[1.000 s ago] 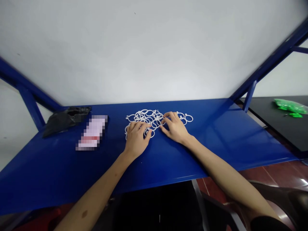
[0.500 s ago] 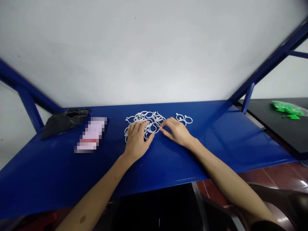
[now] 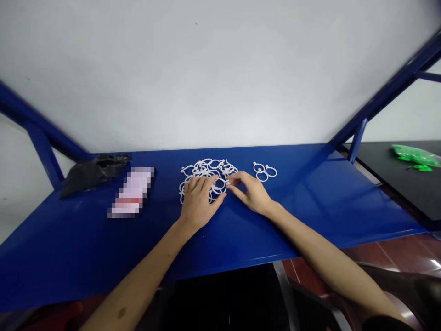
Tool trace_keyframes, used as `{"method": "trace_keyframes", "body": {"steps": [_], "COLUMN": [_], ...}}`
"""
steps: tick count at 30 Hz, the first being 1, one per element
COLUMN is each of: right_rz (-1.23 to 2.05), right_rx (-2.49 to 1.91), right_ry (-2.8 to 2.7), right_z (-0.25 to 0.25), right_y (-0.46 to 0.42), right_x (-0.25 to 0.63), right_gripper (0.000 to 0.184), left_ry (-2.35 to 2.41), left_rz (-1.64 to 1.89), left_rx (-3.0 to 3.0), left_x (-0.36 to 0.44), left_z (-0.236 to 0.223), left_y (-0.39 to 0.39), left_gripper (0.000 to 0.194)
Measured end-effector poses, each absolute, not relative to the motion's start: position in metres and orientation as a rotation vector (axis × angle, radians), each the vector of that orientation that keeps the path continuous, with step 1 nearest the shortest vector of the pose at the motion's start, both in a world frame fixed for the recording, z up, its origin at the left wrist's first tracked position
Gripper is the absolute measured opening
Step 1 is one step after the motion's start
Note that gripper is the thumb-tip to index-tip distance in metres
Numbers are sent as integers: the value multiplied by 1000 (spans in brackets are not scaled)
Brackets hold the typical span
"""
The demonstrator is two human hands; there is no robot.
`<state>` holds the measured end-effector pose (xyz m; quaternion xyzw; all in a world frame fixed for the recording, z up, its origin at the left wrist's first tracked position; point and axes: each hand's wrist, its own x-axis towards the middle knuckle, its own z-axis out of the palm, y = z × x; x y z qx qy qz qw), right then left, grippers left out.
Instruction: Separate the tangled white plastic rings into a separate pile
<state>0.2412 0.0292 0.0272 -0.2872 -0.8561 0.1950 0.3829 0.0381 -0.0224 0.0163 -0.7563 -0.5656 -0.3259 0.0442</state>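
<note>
A heap of several white plastic rings point(image 3: 206, 169) lies on the blue table point(image 3: 310, 197). My left hand point(image 3: 198, 202) rests on the near side of the heap, its fingers curled over a ring. My right hand point(image 3: 251, 192) meets it from the right, fingertips pinched on the same white ring point(image 3: 220, 185) at the heap's edge. A small separate group of white rings point(image 3: 264, 171) lies just right of my right hand, untouched.
A crumpled black bag point(image 3: 91, 172) lies at the table's back left, with a blurred pink and white packet point(image 3: 132, 191) beside it. A black table to the right carries a green bag point(image 3: 415, 155). Blue frame struts rise on both sides.
My right hand has drawn left and nearer, away from the small ring group, and now meets my left hand over one ring. The left hand barely shifted.
</note>
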Motion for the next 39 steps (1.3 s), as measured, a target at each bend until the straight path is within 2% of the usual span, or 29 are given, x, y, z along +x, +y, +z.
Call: {"method": "trace_keyframes", "body": {"steps": [2, 5, 10, 12, 17, 22, 27, 39], "right_rz": [682, 921, 1086, 1016, 635, 340, 184, -50], "right_rx": [-796, -909, -977, -1002, -1025, -899, -788, -718], "right_ry": [-2037, -1902, -1776, -1774, -1963, -2126, -2212, -2397], "right_z": [24, 23, 28, 30, 28, 22, 19, 27], "right_y": [25, 17, 12, 13, 18, 17, 11, 7], "right_x": [234, 224, 217, 219, 228, 229, 225, 229], "right_gripper": [23, 21, 19, 16, 10, 11, 14, 31], "left_ry": [-1743, -1712, -1641, -1657, -1762, -1984, -2154, -1721], "left_rz": [-1040, -1090, -1103, -1119, -1320, -1584, -1681, -1551], "left_rx": [-2226, -2104, -2111, -2165, -2289, -2397, -2357, -2393], "left_x": [38, 39, 43, 44, 44, 40, 39, 43], "left_z": [18, 20, 22, 22, 28, 33, 28, 28], "left_y": [-23, -23, -24, -24, -22, -20, -21, -25], "left_gripper": [41, 38, 35, 33, 10, 11, 8, 12]}}
